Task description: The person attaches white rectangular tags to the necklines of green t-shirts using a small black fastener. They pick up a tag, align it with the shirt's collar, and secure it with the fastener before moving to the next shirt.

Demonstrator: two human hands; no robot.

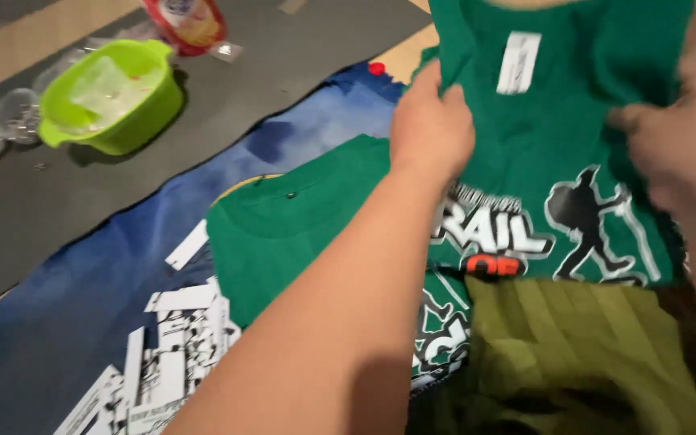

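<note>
Gripping a raised green printed shirt (557, 145), the left hand (431, 121) and blurred right hand (678, 145) pinch its sides. A second green shirt (283, 234) already lies flat on blue cloth (82, 322) at centre left; the held one is not yet laid down.

The person's left hand (431, 121) and forearm are bare, with no sleeve, watch or ring visible. The right hand (678, 145), blurred, also shows bare, nothing worn at its wrist.
</note>
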